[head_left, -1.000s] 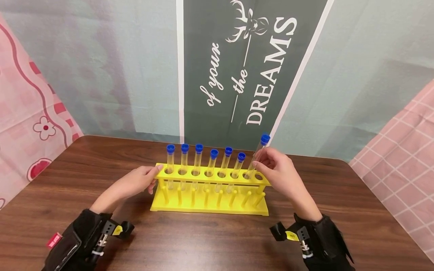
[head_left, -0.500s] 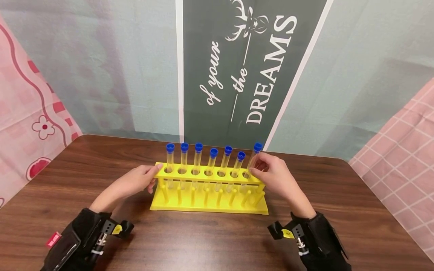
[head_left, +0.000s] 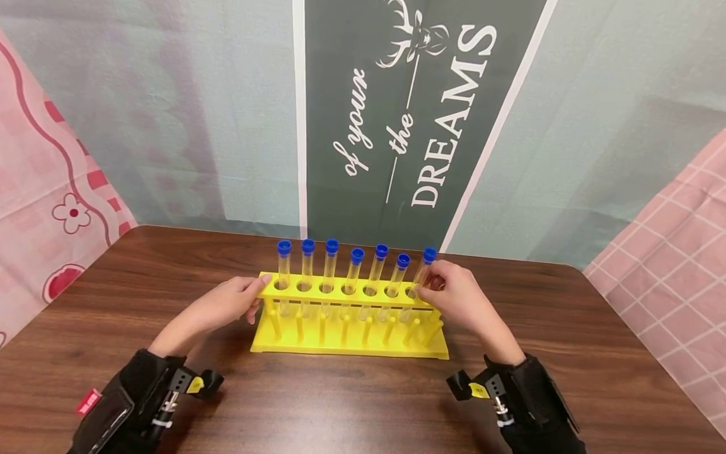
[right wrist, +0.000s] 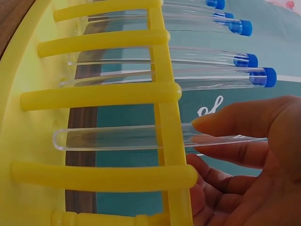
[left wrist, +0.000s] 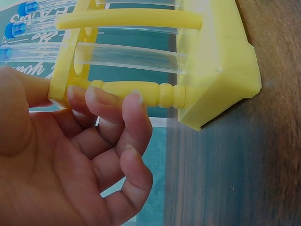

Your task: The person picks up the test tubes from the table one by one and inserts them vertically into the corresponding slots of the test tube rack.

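Note:
A yellow test tube rack (head_left: 348,347) stands on the table with several clear, blue-capped test tubes (head_left: 331,265) in its top holes. At its left end my left hand (head_left: 229,302) grips the top plate, thumb above and fingers curled below, as the left wrist view (left wrist: 61,155) also shows. My right hand (head_left: 458,296) pinches the rightmost test tube (head_left: 429,255) between thumb and fingers, just above the plate. This tube (right wrist: 117,137) passes through the plate, its rounded end close to the base in the right wrist view; the hand covers its upper part there.
A row of upright yellow pegs (head_left: 345,331) runs along the front of the rack's base. The brown wooden table (head_left: 340,403) extends on all sides. Behind it hangs a grey-green cloth (head_left: 255,126) with lettering, and pink cloths (head_left: 675,252) flank both sides.
My right hand has moved down and slightly left, lowering the rightmost test tube through its hole; its cap now sits lower. The left hand and the rack have stayed in place.

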{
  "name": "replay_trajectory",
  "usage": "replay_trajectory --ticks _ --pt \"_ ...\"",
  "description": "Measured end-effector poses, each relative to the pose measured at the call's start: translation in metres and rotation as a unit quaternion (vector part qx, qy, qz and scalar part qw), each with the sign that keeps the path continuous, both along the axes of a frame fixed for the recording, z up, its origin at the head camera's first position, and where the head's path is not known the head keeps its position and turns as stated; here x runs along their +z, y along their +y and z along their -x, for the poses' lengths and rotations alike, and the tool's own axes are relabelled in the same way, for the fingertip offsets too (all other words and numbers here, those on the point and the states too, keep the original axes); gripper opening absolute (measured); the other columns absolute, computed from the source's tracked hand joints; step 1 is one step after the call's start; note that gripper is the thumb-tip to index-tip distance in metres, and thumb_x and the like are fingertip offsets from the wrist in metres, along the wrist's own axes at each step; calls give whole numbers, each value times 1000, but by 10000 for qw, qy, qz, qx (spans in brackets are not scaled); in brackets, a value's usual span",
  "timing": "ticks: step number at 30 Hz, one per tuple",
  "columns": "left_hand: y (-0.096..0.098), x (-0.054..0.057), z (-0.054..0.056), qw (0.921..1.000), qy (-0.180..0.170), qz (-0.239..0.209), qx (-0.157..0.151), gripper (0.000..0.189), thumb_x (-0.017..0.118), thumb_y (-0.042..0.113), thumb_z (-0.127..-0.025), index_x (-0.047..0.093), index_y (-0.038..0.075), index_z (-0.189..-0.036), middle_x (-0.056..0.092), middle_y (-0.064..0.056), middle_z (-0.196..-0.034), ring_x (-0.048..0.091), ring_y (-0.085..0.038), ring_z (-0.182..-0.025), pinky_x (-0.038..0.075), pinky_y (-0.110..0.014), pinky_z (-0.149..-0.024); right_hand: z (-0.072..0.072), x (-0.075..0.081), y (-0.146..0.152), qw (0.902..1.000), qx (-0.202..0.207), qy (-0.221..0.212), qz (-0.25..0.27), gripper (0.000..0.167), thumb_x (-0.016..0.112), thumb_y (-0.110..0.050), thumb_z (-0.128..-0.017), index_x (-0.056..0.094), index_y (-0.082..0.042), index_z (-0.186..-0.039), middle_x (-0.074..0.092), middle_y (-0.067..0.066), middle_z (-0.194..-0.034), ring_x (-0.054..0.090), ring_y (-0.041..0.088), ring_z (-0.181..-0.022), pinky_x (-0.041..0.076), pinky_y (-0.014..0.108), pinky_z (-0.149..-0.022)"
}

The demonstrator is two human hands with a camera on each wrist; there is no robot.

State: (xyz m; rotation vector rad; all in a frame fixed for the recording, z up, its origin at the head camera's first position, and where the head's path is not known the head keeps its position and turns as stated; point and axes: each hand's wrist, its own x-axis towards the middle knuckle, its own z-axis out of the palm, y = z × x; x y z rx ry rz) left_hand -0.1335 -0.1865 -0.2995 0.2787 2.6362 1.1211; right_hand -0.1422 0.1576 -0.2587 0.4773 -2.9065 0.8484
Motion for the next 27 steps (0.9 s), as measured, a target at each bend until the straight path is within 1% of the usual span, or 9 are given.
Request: replay_trajectory --ticks 6,13,16,20,23,25,27 --pt "1 -1 0 10000 0 -15 7 50 28 39 -100 47 4 -71 46 -6 -60 49 -22 -57 34 -31 -56 0 -1 0 9999 -46 -137 -42 14 68 -10 -81 59 1 -85 50 6 -70 45 20 -65 38 30 -55" --pt "1 -2 -1 10000 -23 64 42 51 28 41 -100 48 2 -73 47 -6 -61 47 -22 -57 32 -31 -55 1 -2 1 9999 30 -99 -135 15 70 -11 -79 58 -1 -81 49 5 -70 45 19 -63 37 30 -55" --pt "1 -2 -1 10000 -10 70 24 51 28 41 -100 48 2 -73 47 -6 -61 48 -21 -57 32 -31 -55 1 -2 1 9997 12 -166 -171 16 70 -11 -79 58 0 -83 50 6 -71 46 19 -64 39 30 -56" --pt "0 -1 -1 9999 -16 110 8 54 28 42 -99 49 2 -70 47 -6 -60 50 -22 -57 33 -31 -55 0 -1 2 9994 -9 -308 -170 20 70 -11 -79 59 1 -90 53 6 -73 48 19 -67 42 30 -59" --pt "0 0 -1 9998 12 210 43 57 27 45 -99 49 3 -67 48 -6 -59 52 -21 -57 34 -31 -57 1 0 5 9992 91 -369 -108 21 71 -13 -79 58 0 -90 54 5 -74 49 19 -68 42 30 -59" --pt "-1 0 -2 9996 39 274 75 58 27 47 -98 49 3 -66 48 -6 -58 53 -21 -58 35 -31 -58 2 1 8 9990 221 -386 -87 22 71 -13 -78 58 0 -90 55 5 -76 49 18 -69 43 31 -60" --pt "-1 0 -2 9993 55 343 140 60 27 49 -97 49 4 -66 49 -5 -58 53 -20 -58 36 -32 -59 2 1 12 9985 375 -400 -69 23 71 -11 -78 58 1 -93 56 6 -80 50 18 -71 43 31 -62"
